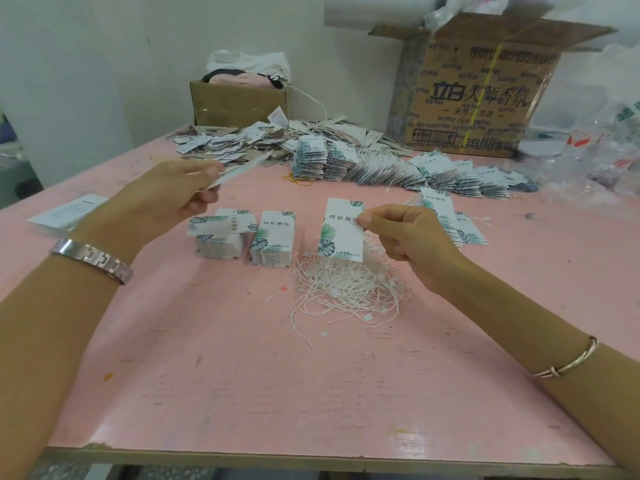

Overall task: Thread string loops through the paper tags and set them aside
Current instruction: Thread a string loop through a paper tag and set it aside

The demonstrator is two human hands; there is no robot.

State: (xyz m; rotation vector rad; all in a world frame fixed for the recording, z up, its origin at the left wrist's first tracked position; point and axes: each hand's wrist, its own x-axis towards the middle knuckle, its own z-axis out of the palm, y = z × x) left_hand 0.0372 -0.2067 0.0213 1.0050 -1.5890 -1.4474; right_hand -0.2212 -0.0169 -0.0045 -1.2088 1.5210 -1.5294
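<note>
My right hand pinches a white paper tag with green leaf print by its right edge, holding it upright above a tangled heap of white string loops. My left hand is raised over the table and pinches another tag, seen edge-on and blurred. Two short stacks of unthreaded tags stand between my hands. Behind them lies a long row of threaded tags, with a smaller fanned pile just beyond my right hand.
The pink table carries a loose heap of tags at the back, a small cardboard box, a large printed carton and plastic bags at right. A white leaflet stack lies at far left.
</note>
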